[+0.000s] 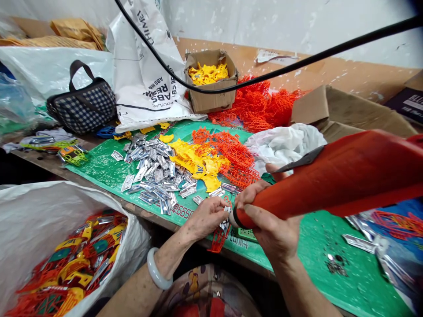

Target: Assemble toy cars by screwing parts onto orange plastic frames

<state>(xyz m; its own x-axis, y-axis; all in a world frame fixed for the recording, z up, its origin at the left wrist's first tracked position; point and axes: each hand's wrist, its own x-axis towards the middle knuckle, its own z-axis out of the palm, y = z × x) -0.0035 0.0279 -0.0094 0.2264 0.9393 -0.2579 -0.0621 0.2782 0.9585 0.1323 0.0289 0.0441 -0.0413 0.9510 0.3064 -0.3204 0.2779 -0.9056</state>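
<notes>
My left hand (209, 216), with a pale bangle (159, 268) at the wrist, pinches a small silver plastic part (226, 213) together with a red lattice frame (218, 240) at the table's front edge. My right hand (274, 229) is wrapped round a red electric screwdriver (317, 178) with a black lever on its upper side. The tool's dark-collared nose points left and down, close against the pinched parts; its very tip is hidden. Beneath the nose lies a green piece (247, 234), partly covered by my right hand.
Silver parts (155, 165), yellow parts (194, 160) and red frames (231, 154) lie heaped on the green sheet (105, 163). An open white sack (132, 220) of assembled pieces stands at left. Small dark screws (336, 264) lie at right. A black cable (280, 70) crosses overhead.
</notes>
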